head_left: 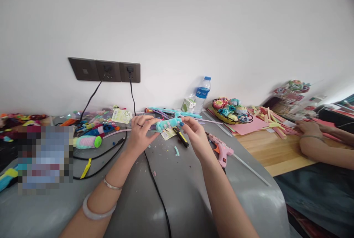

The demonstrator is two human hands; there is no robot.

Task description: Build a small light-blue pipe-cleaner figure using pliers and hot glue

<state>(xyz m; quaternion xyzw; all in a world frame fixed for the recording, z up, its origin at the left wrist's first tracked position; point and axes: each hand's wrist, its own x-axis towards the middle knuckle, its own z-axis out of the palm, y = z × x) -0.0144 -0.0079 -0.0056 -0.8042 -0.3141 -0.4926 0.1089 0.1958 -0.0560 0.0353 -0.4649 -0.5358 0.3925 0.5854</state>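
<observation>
Both of my hands hold a fuzzy turquoise pipe-cleaner piece (167, 123) above the grey table cover (182, 193). My left hand (141, 131) pinches its left end, and my right hand (195, 134) grips its right end with fingers curled. The piece lies roughly level between them. A pink hot glue gun (221, 150) rests just right of my right hand. A black and yellow cutter (181, 137) lies under my hands, next to a small turquoise scrap (176, 151).
Black cables (157, 190) run from the wall sockets (105, 70) across the cover. Craft supplies (94, 127) pile at the left. A water bottle (202, 94), a basket of fabric roses (231, 111) and paper strips (271, 120) stand at the back right. Another person's arm (323, 145) rests on the wooden table.
</observation>
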